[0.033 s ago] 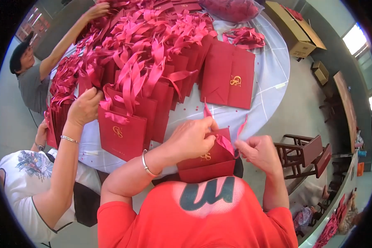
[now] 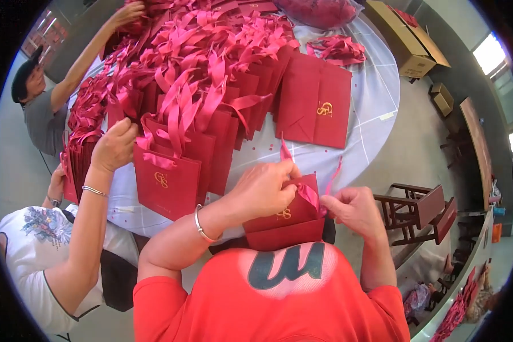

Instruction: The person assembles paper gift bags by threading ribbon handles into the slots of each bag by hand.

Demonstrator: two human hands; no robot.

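While left hand (image 2: 265,188) fingers pinch pink ribbon (image 2: 309,194), right hand (image 2: 353,208) fingers too, red bag (image 2: 290,219) half hidden

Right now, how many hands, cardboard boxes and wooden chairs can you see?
Hands: 5, namely left hand, right hand, co-workers' hands
Boxes: 2
Chairs: 1
Total: 8

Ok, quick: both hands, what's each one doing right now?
Left hand: closed, pinching the pink ribbon at the top of the red gift bag.
Right hand: closed, fingers pinching the same ribbon at the bag's right edge.
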